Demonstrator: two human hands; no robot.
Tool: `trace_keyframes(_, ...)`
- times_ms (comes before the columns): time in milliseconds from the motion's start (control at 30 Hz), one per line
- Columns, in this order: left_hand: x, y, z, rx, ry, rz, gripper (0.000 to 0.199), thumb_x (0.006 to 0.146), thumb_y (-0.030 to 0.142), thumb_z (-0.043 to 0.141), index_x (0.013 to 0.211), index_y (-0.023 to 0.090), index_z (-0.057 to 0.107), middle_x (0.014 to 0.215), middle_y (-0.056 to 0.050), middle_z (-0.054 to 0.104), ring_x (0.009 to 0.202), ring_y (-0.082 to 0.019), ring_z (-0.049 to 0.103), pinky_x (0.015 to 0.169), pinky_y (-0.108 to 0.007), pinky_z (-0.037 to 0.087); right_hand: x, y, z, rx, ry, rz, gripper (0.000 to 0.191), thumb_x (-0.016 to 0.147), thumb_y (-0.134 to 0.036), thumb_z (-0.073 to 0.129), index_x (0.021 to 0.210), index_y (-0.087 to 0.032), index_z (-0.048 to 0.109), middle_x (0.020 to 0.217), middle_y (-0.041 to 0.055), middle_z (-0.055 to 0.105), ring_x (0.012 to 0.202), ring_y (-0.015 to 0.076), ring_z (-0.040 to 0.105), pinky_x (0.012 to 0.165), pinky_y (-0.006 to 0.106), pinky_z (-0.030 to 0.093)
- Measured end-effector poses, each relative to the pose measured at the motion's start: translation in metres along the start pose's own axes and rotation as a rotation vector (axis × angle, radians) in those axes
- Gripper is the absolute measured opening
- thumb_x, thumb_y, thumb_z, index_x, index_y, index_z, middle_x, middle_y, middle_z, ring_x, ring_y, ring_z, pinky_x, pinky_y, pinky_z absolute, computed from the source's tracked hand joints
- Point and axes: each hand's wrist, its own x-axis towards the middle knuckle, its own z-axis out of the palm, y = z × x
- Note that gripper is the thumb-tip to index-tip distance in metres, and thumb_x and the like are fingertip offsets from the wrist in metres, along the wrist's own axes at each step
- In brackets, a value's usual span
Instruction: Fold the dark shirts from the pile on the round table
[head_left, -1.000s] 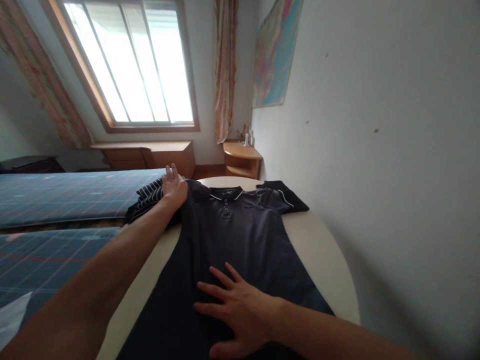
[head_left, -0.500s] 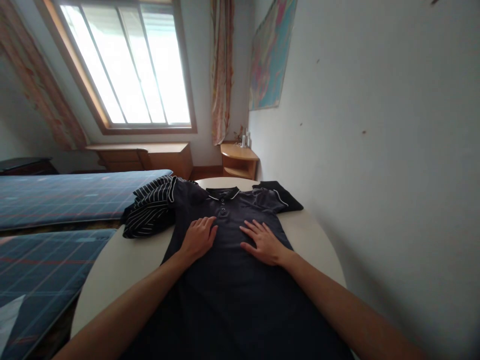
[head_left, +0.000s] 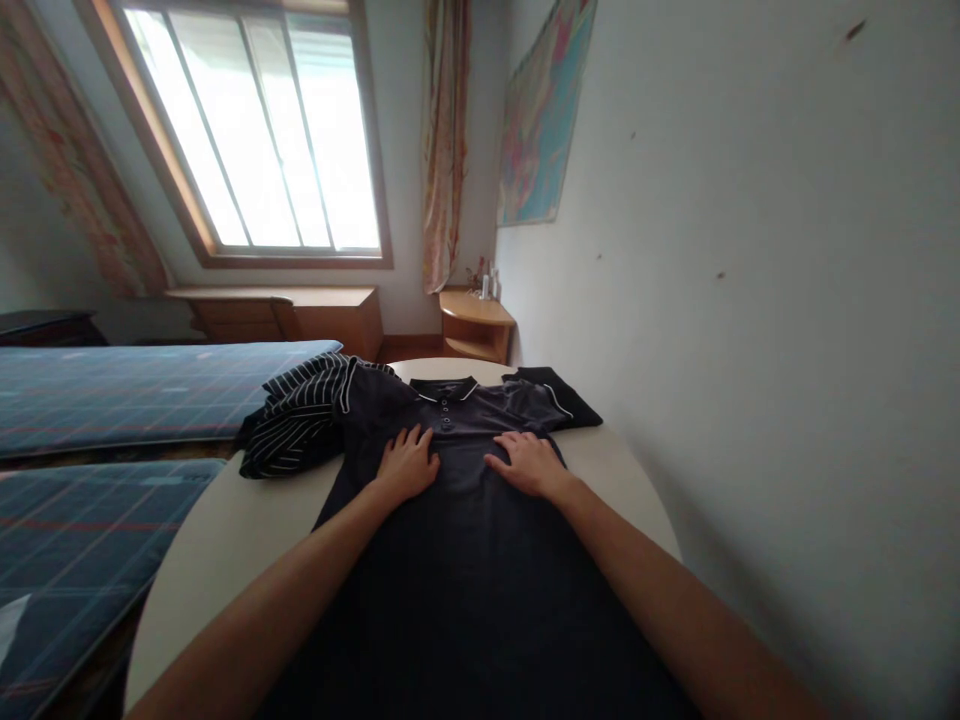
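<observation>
A dark polo shirt [head_left: 465,530] lies front side up on a round pale table [head_left: 217,540], its collar at the far end and its sleeves out to the sides. White piping edges the collar and sleeves, and a button placket runs down from the neck. On the left of the chest, my left hand [head_left: 407,463] rests palm down with fingers spread. Across from it, my right hand [head_left: 527,462] lies on the right of the chest, fingers stretched out. Neither hand grips the cloth. The shirt's near end runs out of view at the bottom.
A bunched black-and-white striped garment [head_left: 300,420] sits at the table's left edge. Folded black cloth [head_left: 570,397] lies under the right sleeve. Plaid mattresses [head_left: 150,395] stand left, a white wall [head_left: 787,350] right, and a corner shelf [head_left: 476,308] behind.
My right hand has slid slightly away from me and to the right over the chest. My left hand has shifted a little on the cloth. The shirt stays spread flat.
</observation>
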Motion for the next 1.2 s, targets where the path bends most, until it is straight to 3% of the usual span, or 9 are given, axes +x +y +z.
trace_keyframes(100,-0.002,0.003,0.007,-0.037,0.008,0.003,0.059,0.097,0.043,0.041,0.153,0.023,0.039,0.161,-0.011,0.031,0.147,-0.039,0.026,0.116,-0.056,0.024,0.019,0.018,-0.013,-0.009,0.181,0.075,0.043,0.097,-0.048,0.046,0.124,-0.019,0.064,0.126,0.0122,0.065,0.116,0.0282,0.058,0.099,0.04,0.044)
trace_keyframes(233,-0.008,0.0,0.01,-0.057,-0.009,0.034,0.061,0.097,0.05,0.041,0.154,0.029,0.036,0.164,-0.009,0.025,0.149,-0.041,0.02,0.117,-0.059,0.02,0.05,0.052,-0.027,0.022,0.339,0.252,0.037,0.095,-0.039,0.051,0.126,-0.021,0.062,0.13,0.0116,0.062,0.119,0.0279,0.056,0.098,0.037,0.045)
trace_keyframes(400,-0.006,0.007,0.004,-0.042,0.03,0.014,0.058,0.093,0.045,0.048,0.147,0.027,0.047,0.158,-0.012,0.037,0.144,-0.042,0.029,0.113,-0.062,0.025,0.084,0.081,-0.03,0.117,0.293,0.509,0.053,0.094,-0.044,0.051,0.141,-0.017,0.048,0.136,0.0165,0.059,0.121,0.032,0.056,0.099,0.044,0.045)
trace_keyframes(500,0.012,0.015,-0.002,-0.048,0.139,0.057,0.044,0.09,0.036,0.052,0.129,0.018,0.061,0.145,-0.014,0.051,0.133,-0.035,0.045,0.11,-0.052,0.034,0.094,0.087,-0.024,0.137,0.227,0.588,0.058,0.093,-0.047,0.05,0.144,-0.018,0.046,0.129,0.018,0.064,0.119,0.0358,0.058,0.097,0.05,0.046)
trace_keyframes(633,0.057,0.021,-0.009,-0.145,0.171,0.134,0.034,0.093,0.033,0.051,0.122,0.019,0.064,0.136,-0.012,0.058,0.125,-0.03,0.051,0.105,-0.044,0.042,0.099,0.091,-0.011,0.084,0.293,0.472,0.047,0.093,-0.035,0.049,0.139,-0.025,0.057,0.122,0.0163,0.067,0.116,0.0359,0.06,0.094,0.051,0.048)
trace_keyframes(833,0.124,0.029,-0.004,-0.217,0.098,0.18,0.042,0.096,0.037,0.051,0.136,0.031,0.06,0.152,-0.007,0.045,0.139,-0.032,0.039,0.113,-0.047,0.031,0.104,0.107,0.0,0.229,0.388,0.276,0.047,0.084,-0.013,0.046,0.124,-0.018,0.069,0.124,0.0113,0.068,0.116,0.024,0.062,0.105,0.036,0.045)
trace_keyframes(967,0.154,0.034,0.005,-0.234,0.037,0.126,0.038,0.099,0.043,0.044,0.123,0.029,0.07,0.143,-0.01,0.056,0.128,-0.036,0.05,0.106,-0.051,0.037,0.103,0.125,-0.006,0.356,0.515,0.198,0.053,0.078,-0.012,0.047,0.128,-0.013,0.066,0.127,0.0109,0.067,0.12,0.022,0.06,0.11,0.034,0.041)
trace_keyframes(1067,0.171,0.038,0.008,-0.257,0.005,0.118,0.044,0.102,0.041,0.035,0.106,0.024,0.075,0.127,-0.01,0.066,0.119,-0.03,0.058,0.102,-0.045,0.041,0.099,0.136,-0.013,0.408,0.613,0.204,0.054,0.077,-0.015,0.05,0.129,-0.011,0.064,0.128,0.0122,0.066,0.121,0.0235,0.059,0.111,0.036,0.04)
trace_keyframes(1200,0.183,0.041,0.011,-0.269,0.05,0.089,0.048,0.105,0.031,0.025,0.12,0.02,0.069,0.141,-0.01,0.057,0.125,-0.024,0.055,0.104,-0.036,0.04,0.097,0.143,-0.016,0.42,0.713,0.26,0.052,0.08,-0.022,0.053,0.129,-0.01,0.064,0.129,0.0149,0.065,0.121,0.0258,0.059,0.112,0.038,0.04)
